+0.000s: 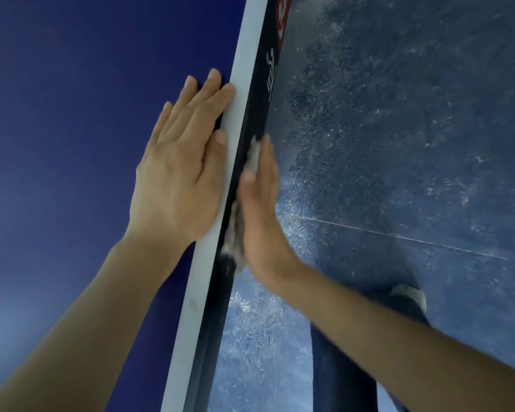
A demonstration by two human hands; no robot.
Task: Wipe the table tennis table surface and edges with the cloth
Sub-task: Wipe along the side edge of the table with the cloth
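Edge wiping is judged underway: cloth (252, 157) is pressed against table edge (259, 84) by straight-fingered right hand (260, 209), left hand (179, 162) laid flat on table top (87, 84); further sliding is required

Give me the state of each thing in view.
left hand: flat, fingers straight, resting on the table top.
right hand: fingers straight, pressing the cloth against the table's side edge.
cloth: bunched between right hand and side edge.
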